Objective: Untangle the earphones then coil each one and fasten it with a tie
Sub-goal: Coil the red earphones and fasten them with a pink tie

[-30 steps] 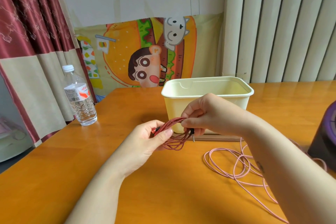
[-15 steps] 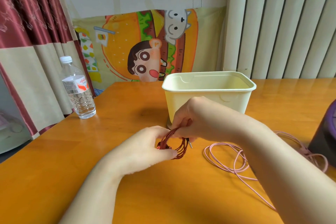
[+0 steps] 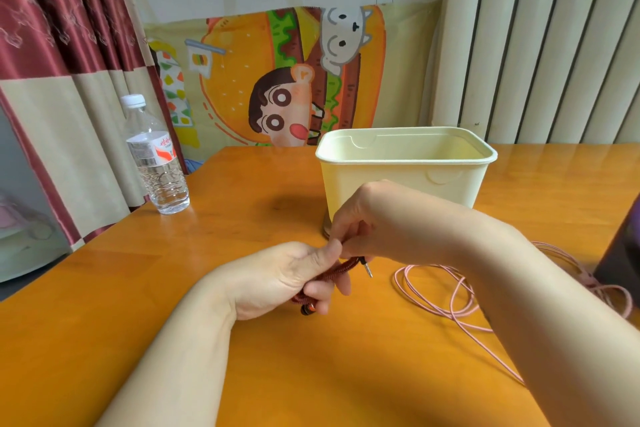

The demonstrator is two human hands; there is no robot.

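Currently left hand (image 3: 277, 282) clenches the coiled red earphone (image 3: 343, 268); right hand (image 3: 377, 218) pinches its cord by the plug (image 3: 367, 267). Light, springy braid, likely: hold mid-bundle, over mid-desk (image 3: 277, 374).

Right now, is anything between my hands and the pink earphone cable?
Nothing visible, but the left hand and right hand both grip the dark red braided earphones; the thin pink earphone cable lies loose to their right.

Water bottle (image 3: 157, 163), cream tub (image 3: 398, 170)
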